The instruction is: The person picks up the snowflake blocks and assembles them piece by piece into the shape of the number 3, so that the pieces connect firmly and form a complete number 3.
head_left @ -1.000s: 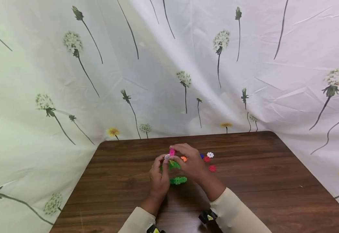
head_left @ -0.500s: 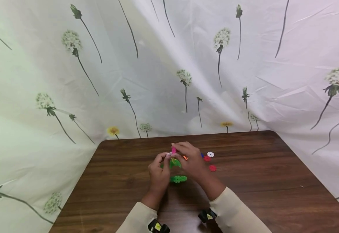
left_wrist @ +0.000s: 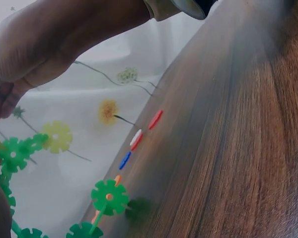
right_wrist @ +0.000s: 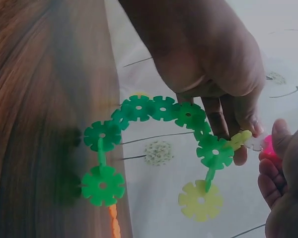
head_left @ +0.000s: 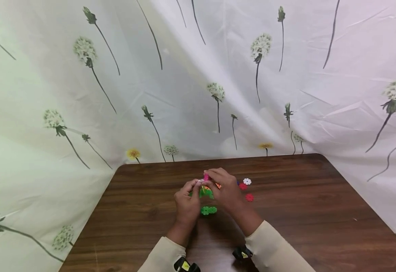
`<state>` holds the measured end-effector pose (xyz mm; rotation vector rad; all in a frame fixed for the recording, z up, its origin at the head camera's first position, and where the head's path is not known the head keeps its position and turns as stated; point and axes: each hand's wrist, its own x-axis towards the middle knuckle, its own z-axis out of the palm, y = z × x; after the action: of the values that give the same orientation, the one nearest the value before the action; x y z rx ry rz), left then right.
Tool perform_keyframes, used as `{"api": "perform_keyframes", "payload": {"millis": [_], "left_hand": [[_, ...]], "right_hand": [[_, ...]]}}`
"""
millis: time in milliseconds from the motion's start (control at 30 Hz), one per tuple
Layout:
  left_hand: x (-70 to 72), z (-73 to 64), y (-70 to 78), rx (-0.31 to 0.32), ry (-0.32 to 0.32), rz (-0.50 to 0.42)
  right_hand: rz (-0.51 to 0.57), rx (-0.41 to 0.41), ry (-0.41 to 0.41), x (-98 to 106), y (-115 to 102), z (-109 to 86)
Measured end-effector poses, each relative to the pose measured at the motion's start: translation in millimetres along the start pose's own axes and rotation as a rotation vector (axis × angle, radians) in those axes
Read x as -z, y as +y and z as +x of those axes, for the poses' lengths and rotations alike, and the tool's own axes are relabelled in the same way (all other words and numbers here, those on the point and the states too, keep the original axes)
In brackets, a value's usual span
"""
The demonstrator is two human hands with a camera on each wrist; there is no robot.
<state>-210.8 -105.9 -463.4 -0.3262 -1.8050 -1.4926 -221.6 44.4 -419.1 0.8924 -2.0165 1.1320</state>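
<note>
Over the table, my left hand [head_left: 188,202] pinches a white notched flower disc [right_wrist: 255,144] between thumb and fingers. My right hand [head_left: 227,190] pinches a pink flower disc [head_left: 206,176] against the white one's edge; fingertips partly cover the joint. A yellow disc [right_wrist: 240,139] links the white disc to a curved chain of several green flower discs [right_wrist: 163,107], which hangs below the hands. Another yellow disc [right_wrist: 201,200] is slotted onto a green one near the chain's end. In the left wrist view, only a blurred edge of my left hand shows.
Beyond my right hand lie loose discs: a white one [head_left: 247,181], a red one [head_left: 243,186], another red one [head_left: 249,197] and a blue one [left_wrist: 124,160]. Orange discs [head_left: 218,186] sit partly behind the hand. A flower-print cloth [head_left: 184,94] hangs behind the brown table [head_left: 303,211].
Both hands have shifted slightly right together. The pink disc has turned from face-on towards edge-on, and the white disc now shows only a thin sliver between the fingertips.
</note>
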Motion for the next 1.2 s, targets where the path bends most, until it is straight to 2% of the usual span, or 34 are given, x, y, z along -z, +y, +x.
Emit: {"api": "perform_keyframes", "payload": {"millis": [200,300,667,767,1033,1200], "left_hand": [[-1.9,-0.3,-2.3,0.004,0.004,-0.03],[-2.2,0.1,-2.8,0.017,-0.008,-0.03],[3.4,-0.3,-3.8,0.182,-0.038,-0.067],[6.9,0.1,-3.2,0.195,-0.05,-0.061],[9.4,0.9,-2.4,0.147,-0.056,-0.063],[9.9,0.3,-3.9,0.152,-0.05,-0.065]], "right_hand": [[-0.016,0.065,0.038,-4,4,-3.8],[-0.017,0.07,0.045,-4,6,-3.6],[0.006,-0.008,-0.068,3,11,1.4],[0.001,-0.044,-0.087,6,13,2.7],[-0.043,-0.192,-0.095,19,20,4.4],[-0.076,-0.264,-0.081,22,35,0.3]]}}
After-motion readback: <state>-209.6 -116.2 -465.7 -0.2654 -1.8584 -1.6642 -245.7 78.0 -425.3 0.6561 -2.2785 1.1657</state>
